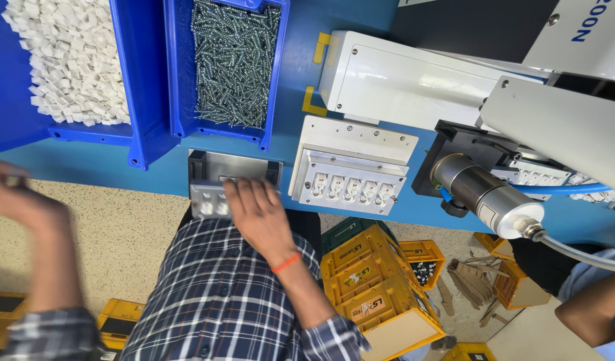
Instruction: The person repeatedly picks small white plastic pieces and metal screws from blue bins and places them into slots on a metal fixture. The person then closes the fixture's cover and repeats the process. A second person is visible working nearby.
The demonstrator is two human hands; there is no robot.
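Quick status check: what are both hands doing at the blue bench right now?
Right hand flat on small grey fixture plate. Left hand raised off bench, blurred, grip unclear. White five-slot jig beside, untouched; nothing blocking.

Small grey metal fixture plate (210, 199) with white inserts, lying flat at blue bench edge, part covered
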